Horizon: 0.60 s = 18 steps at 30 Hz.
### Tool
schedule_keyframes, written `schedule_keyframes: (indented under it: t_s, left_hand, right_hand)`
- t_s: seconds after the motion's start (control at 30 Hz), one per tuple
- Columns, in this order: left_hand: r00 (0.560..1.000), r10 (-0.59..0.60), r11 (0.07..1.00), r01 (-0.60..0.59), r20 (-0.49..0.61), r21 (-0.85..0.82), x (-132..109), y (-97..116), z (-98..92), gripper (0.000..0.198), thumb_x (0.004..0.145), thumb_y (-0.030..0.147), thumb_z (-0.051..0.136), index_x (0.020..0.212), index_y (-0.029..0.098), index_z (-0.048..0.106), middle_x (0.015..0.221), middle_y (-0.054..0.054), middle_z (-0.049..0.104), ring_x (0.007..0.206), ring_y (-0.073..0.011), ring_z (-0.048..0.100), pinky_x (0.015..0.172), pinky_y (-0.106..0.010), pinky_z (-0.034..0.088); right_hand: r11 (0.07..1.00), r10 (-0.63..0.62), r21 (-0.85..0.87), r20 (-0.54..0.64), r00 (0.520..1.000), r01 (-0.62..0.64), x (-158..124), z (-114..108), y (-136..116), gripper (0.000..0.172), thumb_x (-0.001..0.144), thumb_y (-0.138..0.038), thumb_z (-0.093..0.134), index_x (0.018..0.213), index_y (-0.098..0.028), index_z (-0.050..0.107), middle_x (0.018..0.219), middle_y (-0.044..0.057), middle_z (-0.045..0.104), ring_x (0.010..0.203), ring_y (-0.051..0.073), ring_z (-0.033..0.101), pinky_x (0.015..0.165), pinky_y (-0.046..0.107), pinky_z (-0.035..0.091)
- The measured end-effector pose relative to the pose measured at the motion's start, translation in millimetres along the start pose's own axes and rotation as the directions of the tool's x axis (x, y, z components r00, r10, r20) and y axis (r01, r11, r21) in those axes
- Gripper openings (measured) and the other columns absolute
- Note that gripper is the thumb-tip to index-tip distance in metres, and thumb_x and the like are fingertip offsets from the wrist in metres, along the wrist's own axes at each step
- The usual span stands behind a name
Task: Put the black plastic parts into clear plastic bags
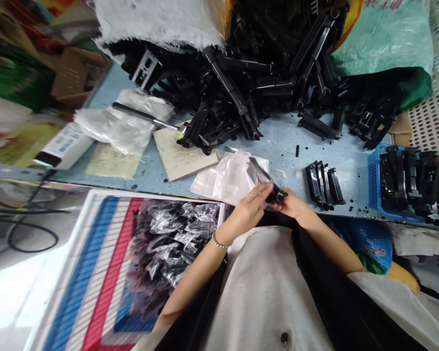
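Over the table's front edge, both my hands hold a long black plastic part [277, 194], whose far end seems to lie in a thin clear bag. My left hand [249, 210], with a ring and a beaded bracelet, pinches it from the left. At its near end on the right, the fingers of my right hand [291, 204] curl round it, partly hidden. Just beyond my hands lies a heap of clear plastic bags [234, 178]. To the right of my right hand, several similar black parts [324, 184] lie side by side on the blue table [281, 141].
A large pile of black parts [237, 87] covers the table's back. At the right stands a blue basket [373, 183] of black parts. Below left, a crate [91, 253] holds bagged parts. A board [183, 158], a dark-handled tool [142, 115] and a white box [66, 146] lie left.
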State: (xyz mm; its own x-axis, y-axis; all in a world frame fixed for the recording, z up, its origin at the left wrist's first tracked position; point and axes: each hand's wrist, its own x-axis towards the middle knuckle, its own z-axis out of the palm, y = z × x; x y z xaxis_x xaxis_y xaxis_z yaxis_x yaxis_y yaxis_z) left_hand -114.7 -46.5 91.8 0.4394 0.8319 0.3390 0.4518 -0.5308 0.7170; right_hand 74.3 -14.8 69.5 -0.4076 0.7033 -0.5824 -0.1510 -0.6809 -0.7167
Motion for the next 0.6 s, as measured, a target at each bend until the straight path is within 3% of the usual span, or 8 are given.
schedule_keyframes:
  t_s: [0.1, 0.2, 0.27, 0.37, 0.43, 0.47, 0.5, 0.6]
  left_hand:
    - [0.999, 0.037, 0.999, -0.037, 0.023, -0.024, -0.4, 13.3, 8.0, 0.066, 0.096, 0.008, 0.048, 0.159, 0.022, 0.035, 0.148, -0.017, 0.053, 0.141, -0.0261, 0.053, 0.116, -0.045, 0.051]
    - [0.997, -0.032, 0.999, 0.033, -0.076, 0.003, -2.1, 22.5, -5.8, 0.045, 0.099, 0.019, 0.057, 0.143, 0.023, 0.056, 0.128, -0.013, 0.066, 0.122, -0.0230, 0.066, 0.108, -0.041, 0.057]
    - [0.980, -0.151, 0.988, 0.155, -0.130, 0.015, -12.5, 31.4, -32.1, 0.034, 0.099, 0.025, 0.059, 0.132, 0.025, 0.065, 0.120, -0.009, 0.070, 0.113, -0.0214, 0.069, 0.105, -0.039, 0.058]
    - [0.931, -0.348, 0.936, 0.351, -0.108, 0.017, -50.1, 40.5, -86.4, 0.028, 0.097, 0.034, 0.062, 0.123, 0.030, 0.072, 0.117, -0.006, 0.074, 0.111, -0.0232, 0.071, 0.103, -0.039, 0.059]
    - [0.891, -0.452, 0.892, 0.452, 0.048, 0.018, -87.3, 35.2, -116.6, 0.028, 0.093, 0.041, 0.065, 0.118, 0.033, 0.075, 0.117, -0.005, 0.076, 0.109, -0.0249, 0.072, 0.099, -0.038, 0.060]
    - [0.855, -0.491, 0.869, 0.495, 0.168, 0.017, -107.3, 28.3, -125.3, 0.029, 0.090, 0.044, 0.066, 0.115, 0.033, 0.077, 0.115, -0.004, 0.078, 0.107, -0.0254, 0.074, 0.096, -0.037, 0.061]
    - [0.790, -0.538, 0.830, 0.557, 0.294, 0.023, -127.3, 19.4, -128.4, 0.029, 0.088, 0.046, 0.066, 0.111, 0.033, 0.078, 0.114, -0.005, 0.079, 0.105, -0.0256, 0.074, 0.093, -0.036, 0.061]
    - [0.502, -0.682, 0.644, 0.757, 0.532, 0.111, -179.6, -10.6, -105.6, 0.030, 0.078, 0.047, 0.064, 0.090, 0.026, 0.081, 0.092, -0.006, 0.081, 0.088, -0.0270, 0.077, 0.081, -0.036, 0.062]
  right_hand:
    - [0.908, -0.268, -0.361, -0.104, 0.958, 0.215, -1.0, 13.8, -4.1, 0.026, 0.086, -0.045, 0.067, 0.079, -0.020, 0.063, 0.068, -0.001, 0.061, 0.064, 0.016, 0.059, 0.058, 0.027, 0.049]
    - [0.760, -0.343, -0.559, 0.087, 0.935, 0.331, -16.7, 15.6, -14.5, 0.024, 0.093, -0.042, 0.060, 0.097, -0.020, 0.070, 0.088, 0.004, 0.072, 0.083, 0.020, 0.068, 0.076, 0.032, 0.057]
    - [0.662, -0.324, -0.651, 0.198, 0.925, 0.371, -27.6, 5.9, -22.8, 0.030, 0.100, -0.040, 0.053, 0.114, -0.021, 0.071, 0.103, 0.006, 0.076, 0.095, 0.022, 0.071, 0.088, 0.037, 0.058]
    - [0.304, -0.384, -0.870, 0.262, 0.885, 0.389, -33.3, -18.3, -27.0, 0.035, 0.102, -0.033, 0.053, 0.132, -0.022, 0.067, 0.133, 0.012, 0.070, 0.128, 0.028, 0.062, 0.111, 0.049, 0.049]
    - [0.030, -0.391, -0.929, 0.328, 0.860, 0.368, -28.9, -32.0, -21.3, 0.040, 0.099, -0.027, 0.059, 0.138, -0.021, 0.063, 0.150, 0.015, 0.058, 0.147, 0.032, 0.045, 0.122, 0.057, 0.035]
    - [-0.068, -0.383, -0.933, 0.351, 0.854, 0.353, -25.1, -36.1, -16.8, 0.043, 0.098, -0.025, 0.060, 0.141, -0.020, 0.061, 0.154, 0.015, 0.054, 0.152, 0.033, 0.037, 0.125, 0.059, 0.030]
    - [-0.137, -0.381, -0.932, 0.362, 0.850, 0.336, -20.9, -38.1, -12.1, 0.045, 0.099, -0.024, 0.059, 0.144, -0.021, 0.059, 0.157, 0.015, 0.050, 0.155, 0.033, 0.032, 0.126, 0.061, 0.026]
    - [-0.222, -0.426, -0.935, 0.350, 0.835, 0.278, -8.6, -33.8, -1.2, 0.048, 0.101, -0.025, 0.054, 0.150, -0.021, 0.053, 0.160, 0.015, 0.047, 0.158, 0.035, 0.025, 0.126, 0.063, 0.022]
